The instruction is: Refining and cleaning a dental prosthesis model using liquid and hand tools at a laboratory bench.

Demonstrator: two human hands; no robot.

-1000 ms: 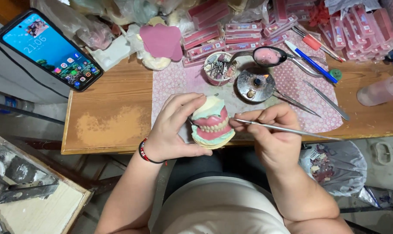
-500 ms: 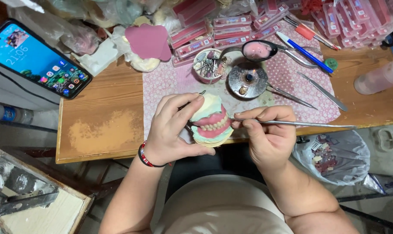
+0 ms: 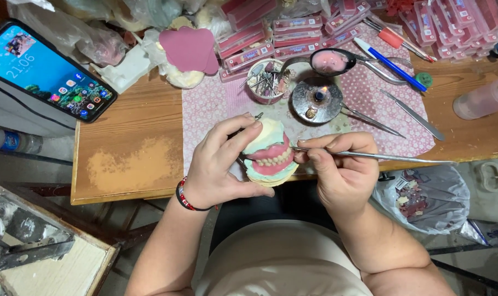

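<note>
A pale plaster denture model with pink wax gums and white teeth (image 3: 269,155) is gripped by the left hand (image 3: 219,164) at the front edge of the wooden table (image 3: 128,137). A thin metal carving tool (image 3: 369,156) is pinched in the right hand (image 3: 339,170), its tip touching the teeth.

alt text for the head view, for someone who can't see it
A left hand holds a denture model over a wooden table while the right hand touches a thin metal tool to its teeth. A small burner sits behind.
</note>
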